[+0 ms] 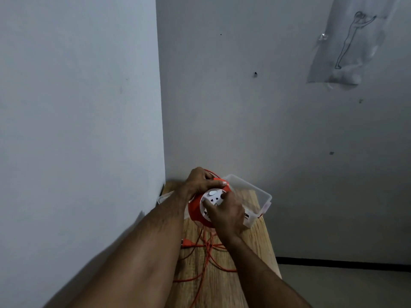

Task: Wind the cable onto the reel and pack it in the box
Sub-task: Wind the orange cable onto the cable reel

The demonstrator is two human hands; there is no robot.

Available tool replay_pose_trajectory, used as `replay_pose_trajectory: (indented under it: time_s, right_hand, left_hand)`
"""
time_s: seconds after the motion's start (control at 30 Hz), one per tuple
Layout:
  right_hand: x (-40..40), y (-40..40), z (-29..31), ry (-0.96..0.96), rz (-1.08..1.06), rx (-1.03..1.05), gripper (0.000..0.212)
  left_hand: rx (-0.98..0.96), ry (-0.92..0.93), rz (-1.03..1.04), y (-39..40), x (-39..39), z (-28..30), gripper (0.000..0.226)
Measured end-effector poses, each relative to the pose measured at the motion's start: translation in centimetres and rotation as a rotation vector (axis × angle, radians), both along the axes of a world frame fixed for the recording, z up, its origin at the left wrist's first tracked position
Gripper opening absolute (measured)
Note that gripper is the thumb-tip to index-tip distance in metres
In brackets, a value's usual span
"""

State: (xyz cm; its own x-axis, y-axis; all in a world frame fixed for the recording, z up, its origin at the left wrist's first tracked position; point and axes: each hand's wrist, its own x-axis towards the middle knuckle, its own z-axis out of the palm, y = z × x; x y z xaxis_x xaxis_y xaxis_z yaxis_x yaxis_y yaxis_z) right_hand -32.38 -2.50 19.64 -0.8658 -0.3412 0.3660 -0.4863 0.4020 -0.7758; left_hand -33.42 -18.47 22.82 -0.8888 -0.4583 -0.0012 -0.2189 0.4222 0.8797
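my left hand [201, 182] grips the reel [200, 207] steady; my right hand [225, 213] holds its white face to wind loose cable [208, 250].

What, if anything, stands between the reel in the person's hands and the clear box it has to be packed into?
Nothing visible blocks it. The reel, held by the left hand and right hand, sits right beside the open box. Loose cable still trails on the table.

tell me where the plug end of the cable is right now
In the head view the plug lies on the wooden table, below the reel and beside the left forearm, among loose cable loops.
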Motion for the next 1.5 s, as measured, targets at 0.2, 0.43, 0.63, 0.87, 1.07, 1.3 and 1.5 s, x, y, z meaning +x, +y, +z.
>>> replay_pose_trajectory:
  time_s: [0.2,0.43,0.63,0.87,1.07,1.3,1.5]
  right_hand:
    - [0.8,-1.5,0.3,-0.82,-0.237,-0.414,0.07]
    - [1.4,-0.7,0.7,-0.32,-0.118,-0.347,0.021]
    - [-2.3,2.5,-0.9,0.889,0.525,0.494,0.041]
    - [-3.8,3.1,-0.2,1.014,0.554,0.73,0.057]
    - [-4.2,2.5,-0.2,1.037,0.495,0.688,0.067]
    - [-2.3,1.6,0.5,0.644,0.347,0.478,0.055]
    - [0.5,0.1,0.1,-0.041,-0.051,0.023,0.049]
  left_hand:
    - [-0.015,-0.002,-0.018,0.6,0.2,-0.5,0.042]
    - [-0.016,-0.046,-0.006,0.0,0.4,-0.2,0.043]
    - [-0.051,-0.078,-0.008,-0.5,0.5,0.5,0.051]
    - [-0.026,-0.111,-0.058,-0.3,0.7,0.4,0.04]
    - [0.009,-0.064,-0.065,-0.2,0.9,0.7,0.023]
    - [0.0,-0.035,-0.03,0.3,0.8,0.6,0.034]
    - [-0.009,-0.016,0.001,0.5,0.6,0.3,0.03]
